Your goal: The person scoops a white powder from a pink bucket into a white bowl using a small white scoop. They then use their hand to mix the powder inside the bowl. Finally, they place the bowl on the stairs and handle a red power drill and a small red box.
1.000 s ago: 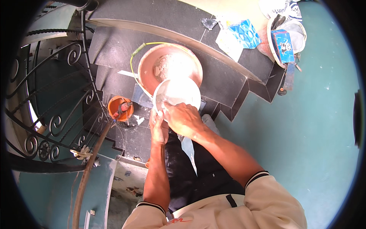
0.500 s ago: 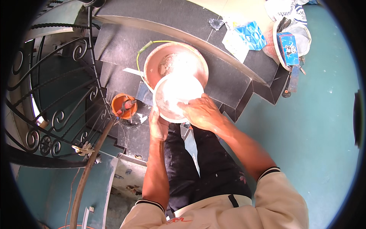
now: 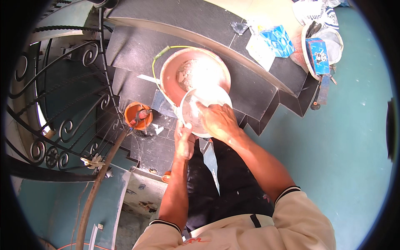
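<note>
My left hand grips the near left rim of a white round tub, its thumb over the edge. The tub is tilted above a larger pinkish basin with a yellow-green handle. Pale powder and lumps lie in the basin. My right hand reaches over the tub's near right side, its fingers bent and one fingertip at the inner left wall. Whether a small thing is in these fingers is hidden by the hand and the strong glare.
Dark tiled steps curve around the basin. At left stand a black iron railing and an orange bucket holding a red tool. A pale bucket with a blue box and tools stands at right, by blue packaging.
The tub has shifted right and tilted, with my left hand moving along. My right fingers have moved across the tub's inside toward its left wall.
</note>
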The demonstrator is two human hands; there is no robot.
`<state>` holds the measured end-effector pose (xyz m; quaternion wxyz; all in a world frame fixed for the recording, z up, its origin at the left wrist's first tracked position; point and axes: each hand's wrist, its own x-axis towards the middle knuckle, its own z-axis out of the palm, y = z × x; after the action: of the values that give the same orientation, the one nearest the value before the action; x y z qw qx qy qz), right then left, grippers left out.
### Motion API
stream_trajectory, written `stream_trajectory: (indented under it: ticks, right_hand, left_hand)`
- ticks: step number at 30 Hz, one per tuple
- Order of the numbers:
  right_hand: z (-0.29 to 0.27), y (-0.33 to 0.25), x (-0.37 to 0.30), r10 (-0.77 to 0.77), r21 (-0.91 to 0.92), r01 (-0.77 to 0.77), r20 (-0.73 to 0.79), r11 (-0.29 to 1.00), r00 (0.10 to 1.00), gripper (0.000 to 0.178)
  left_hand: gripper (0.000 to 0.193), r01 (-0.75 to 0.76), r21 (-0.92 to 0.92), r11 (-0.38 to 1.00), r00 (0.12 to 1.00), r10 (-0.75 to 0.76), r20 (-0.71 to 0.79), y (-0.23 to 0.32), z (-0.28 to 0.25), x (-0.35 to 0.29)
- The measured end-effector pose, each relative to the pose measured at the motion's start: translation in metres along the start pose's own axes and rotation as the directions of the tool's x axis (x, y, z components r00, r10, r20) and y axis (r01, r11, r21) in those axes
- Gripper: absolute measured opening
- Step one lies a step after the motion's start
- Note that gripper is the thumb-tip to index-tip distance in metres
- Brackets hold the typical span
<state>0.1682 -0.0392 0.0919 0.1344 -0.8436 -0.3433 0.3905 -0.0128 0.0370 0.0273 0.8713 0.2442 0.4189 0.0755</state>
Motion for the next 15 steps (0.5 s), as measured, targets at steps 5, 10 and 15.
stream_trajectory:
  ticks: [5, 10, 15]
  right_hand:
    - [0.017, 0.010, -0.013, -0.242, 0.037, 0.239, 0.111, 0.970, 0.964, 0.043]
    - [0.031, 0.007, -0.013, -0.160, 0.011, 0.160, 0.097, 0.987, 0.982, 0.043]
    - [0.018, -0.001, 0.014, 0.088, 0.100, -0.095, 0.071, 0.990, 0.994, 0.044]
  left_hand:
    - [0.089, 0.183, -0.126, 0.975, 0.973, -0.198, -0.120, 0.024, -0.015, 0.010]
    - [0.088, 0.226, 0.086, 0.970, 0.973, -0.221, -0.068, 0.046, -0.016, 0.036]
    - [0.068, 0.111, -0.011, 0.994, 0.983, -0.112, -0.147, 0.029, 0.001, 0.017]
